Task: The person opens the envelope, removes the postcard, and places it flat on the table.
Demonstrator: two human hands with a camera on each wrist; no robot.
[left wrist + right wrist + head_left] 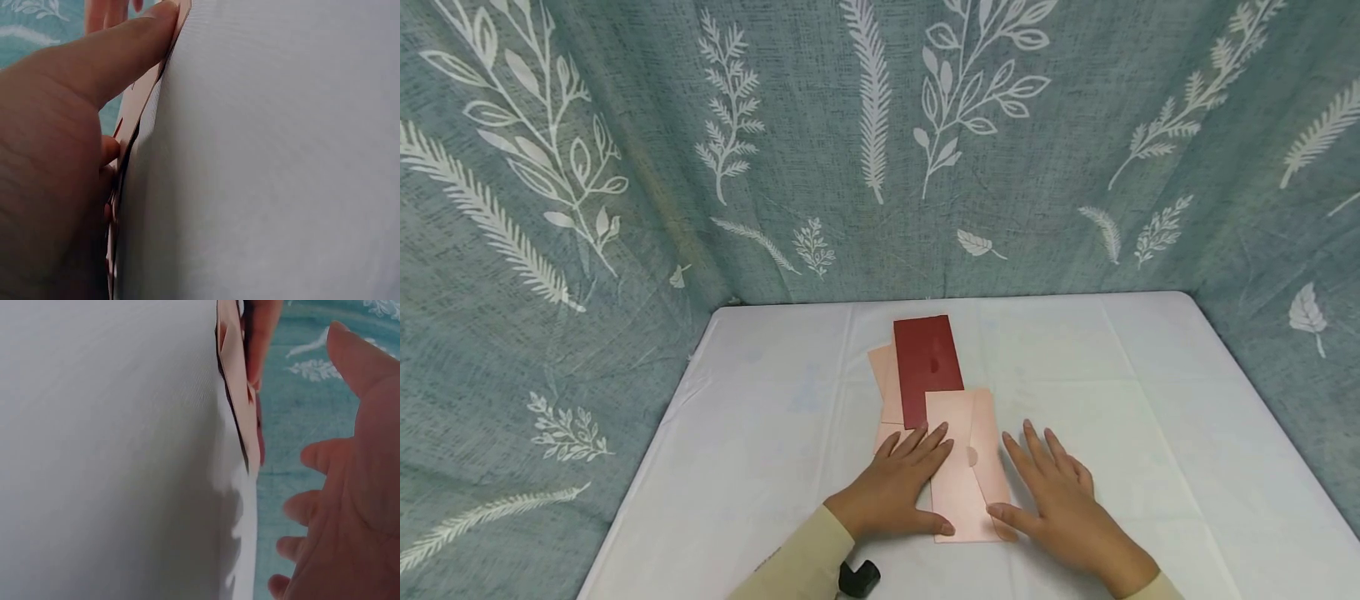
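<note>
A pale pink paper envelope (952, 467) lies flat in front of me, with a long flap and a small round tab (972, 456) along its right side. My left hand (898, 487) rests with spread fingers along its left edge, the thumb on the near corner; in the left wrist view that thumb (134, 47) lies on the pink paper. Spread beside the right edge is my right hand (1063, 508), its thumb tip over the flap's lower part. In the right wrist view this hand (356, 481) is raised off the paper, fingers apart.
Beyond the pink envelope lies a dark red envelope (927, 362), partly under it. More pink paper (885, 383) sticks out beneath the red one on the left. A white cloth covers the table (760, 433). Green leaf-patterned curtains (820, 150) hang behind and at both sides.
</note>
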